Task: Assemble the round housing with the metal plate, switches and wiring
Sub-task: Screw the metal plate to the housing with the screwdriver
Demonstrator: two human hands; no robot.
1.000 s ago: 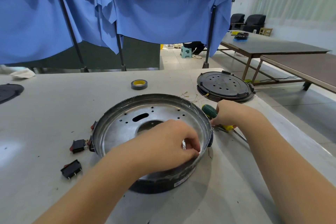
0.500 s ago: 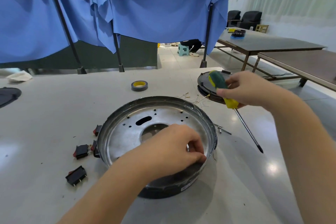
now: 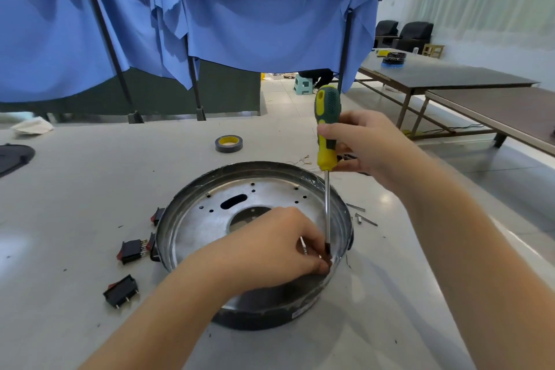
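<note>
The housing (image 3: pixel 255 249), a round dark shell with a shiny rim, sits on the counter (image 3: pixel 75 204) near its front middle. Inside it lies the plate (image 3: pixel 204 219), a silver disc with a large round hole at the centre, an oval slot and several small holes.

The left hand (image 3: pixel 270 252) reaches into the housing at its right inner wall, fingertips pinched together on something small; what it is cannot be told. The right hand (image 3: pixel 357 144) is closed around the yellow-and-green handle of a screwdriver (image 3: pixel 326 141) held nearly upright, its shaft running down into the housing, with the tip beside the left fingertips.

1 switch (image 3: pixel 133 250), black with red, lies just beside the housing's left wall. Another switch (image 3: pixel 121 291) lies apart, nearer the front. 2 more (image 3: pixel 156 215) sit against the left wall, partly hidden.

Thin wires (image 3: pixel 303 159) lie behind the housing. A tape roll (image 3: pixel 228 143) rests farther back. Small metal pins (image 3: pixel 360 213) lie to the right of the housing.
</note>
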